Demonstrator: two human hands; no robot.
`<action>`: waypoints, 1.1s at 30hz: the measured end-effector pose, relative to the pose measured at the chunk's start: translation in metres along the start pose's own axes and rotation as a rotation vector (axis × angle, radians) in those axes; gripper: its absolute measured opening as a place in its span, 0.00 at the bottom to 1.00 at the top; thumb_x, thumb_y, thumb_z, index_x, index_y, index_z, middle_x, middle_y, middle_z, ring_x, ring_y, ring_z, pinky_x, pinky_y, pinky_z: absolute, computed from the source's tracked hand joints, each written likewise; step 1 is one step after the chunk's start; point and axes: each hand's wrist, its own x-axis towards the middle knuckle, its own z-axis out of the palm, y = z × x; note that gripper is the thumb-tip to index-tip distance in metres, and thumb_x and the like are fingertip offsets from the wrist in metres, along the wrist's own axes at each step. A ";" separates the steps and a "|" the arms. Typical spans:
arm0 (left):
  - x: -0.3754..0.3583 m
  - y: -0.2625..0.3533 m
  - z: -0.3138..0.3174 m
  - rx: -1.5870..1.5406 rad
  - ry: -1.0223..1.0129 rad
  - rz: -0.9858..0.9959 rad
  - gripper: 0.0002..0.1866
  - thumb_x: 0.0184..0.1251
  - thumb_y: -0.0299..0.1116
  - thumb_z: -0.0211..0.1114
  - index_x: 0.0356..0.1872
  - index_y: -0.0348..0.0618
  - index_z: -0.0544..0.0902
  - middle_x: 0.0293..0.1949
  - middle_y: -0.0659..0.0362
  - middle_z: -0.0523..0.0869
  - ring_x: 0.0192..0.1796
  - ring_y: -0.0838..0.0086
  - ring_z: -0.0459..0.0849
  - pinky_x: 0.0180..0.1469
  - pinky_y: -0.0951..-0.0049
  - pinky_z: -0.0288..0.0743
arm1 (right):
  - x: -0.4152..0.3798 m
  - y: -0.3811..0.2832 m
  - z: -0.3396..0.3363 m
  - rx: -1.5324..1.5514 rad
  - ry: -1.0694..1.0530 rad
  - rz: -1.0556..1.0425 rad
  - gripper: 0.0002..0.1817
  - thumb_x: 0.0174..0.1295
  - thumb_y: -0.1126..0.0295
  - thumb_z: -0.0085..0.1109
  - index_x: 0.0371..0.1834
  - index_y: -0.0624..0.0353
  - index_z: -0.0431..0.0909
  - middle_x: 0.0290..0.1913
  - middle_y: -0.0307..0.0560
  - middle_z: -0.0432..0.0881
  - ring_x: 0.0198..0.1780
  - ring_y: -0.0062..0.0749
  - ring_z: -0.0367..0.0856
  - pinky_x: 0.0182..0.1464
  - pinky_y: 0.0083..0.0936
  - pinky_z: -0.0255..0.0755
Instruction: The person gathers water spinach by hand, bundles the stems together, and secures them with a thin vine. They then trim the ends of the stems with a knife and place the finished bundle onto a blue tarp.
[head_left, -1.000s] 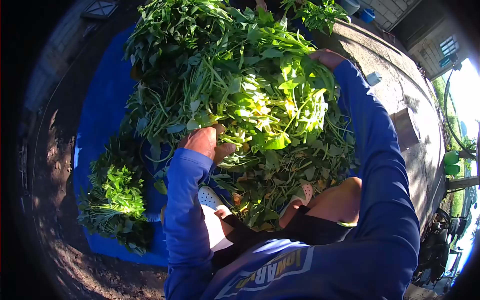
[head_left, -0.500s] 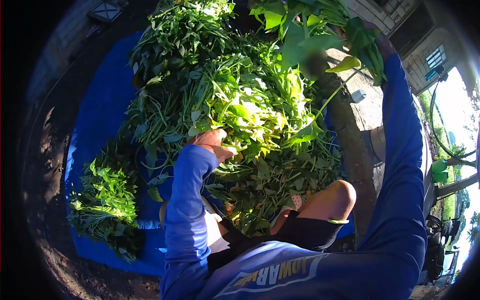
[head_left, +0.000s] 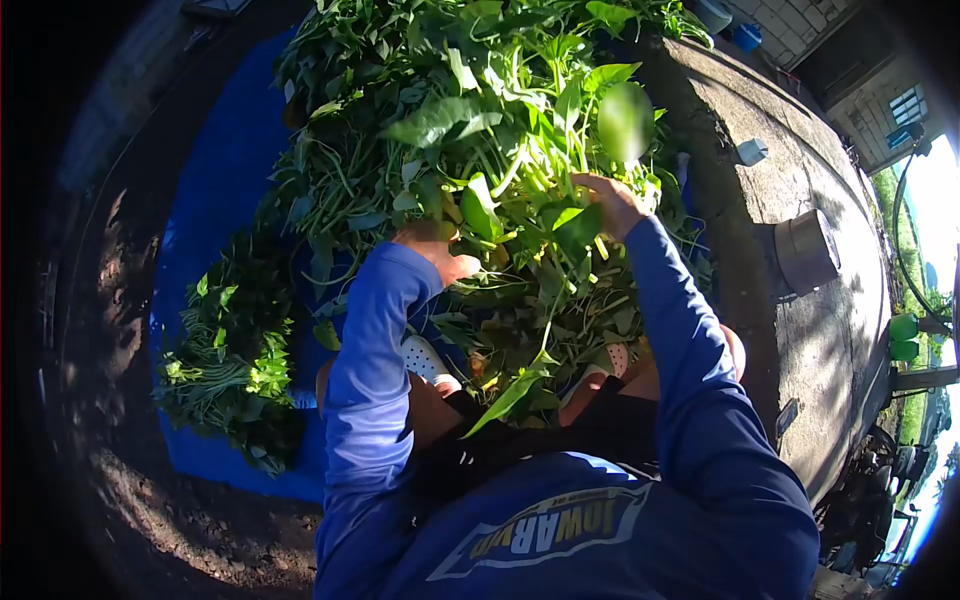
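In the head view, a big heap of leafy green stems [head_left: 350, 170], with long stalks and pointed leaves, lies before me. My left hand [head_left: 440, 252] is at the near side of the heap, curled around leafy stems, its fingertips partly hidden by leaves. To its right, my right hand [head_left: 615, 205] closes on a bunch of leafy green stems [head_left: 530, 175] with the pale cut ends toward me. One long stem with a leaf [head_left: 515, 395] hangs down toward my lap. Leaves cover part of the right fingers.
The heap rests on a blue tarp [head_left: 215, 190]. A separate pile of greens [head_left: 235, 370] lies at the left. To the right runs a concrete ledge [head_left: 820, 350] bearing a round metal can [head_left: 806, 252]. My feet in perforated shoes [head_left: 425, 360] are among the leaves.
My right hand has come down and left from the upper right, bringing its bunch of greens to the middle beside my left hand. My left hand has barely moved.
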 end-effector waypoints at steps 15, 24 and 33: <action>-0.003 0.011 -0.019 0.037 -0.019 -0.061 0.34 0.60 0.55 0.71 0.52 0.29 0.87 0.47 0.34 0.90 0.54 0.43 0.89 0.60 0.53 0.81 | 0.003 -0.001 0.025 -0.460 0.661 0.395 0.11 0.64 0.68 0.65 0.44 0.61 0.89 0.49 0.56 0.90 0.54 0.51 0.88 0.59 0.39 0.80; -0.001 0.019 -0.019 0.055 -0.074 -0.079 0.37 0.62 0.55 0.72 0.62 0.32 0.84 0.56 0.35 0.89 0.61 0.45 0.87 0.68 0.55 0.77 | 0.033 0.062 0.026 -0.754 0.111 0.738 0.23 0.59 0.50 0.67 0.50 0.56 0.85 0.44 0.54 0.89 0.45 0.50 0.88 0.49 0.42 0.81; 0.003 -0.011 -0.004 -0.029 0.053 -0.036 0.37 0.64 0.58 0.74 0.60 0.32 0.85 0.56 0.39 0.89 0.60 0.48 0.88 0.64 0.57 0.80 | 0.082 -0.099 -0.129 -0.312 0.214 0.531 0.17 0.69 0.55 0.70 0.43 0.59 0.91 0.32 0.36 0.87 0.33 0.19 0.81 0.36 0.26 0.75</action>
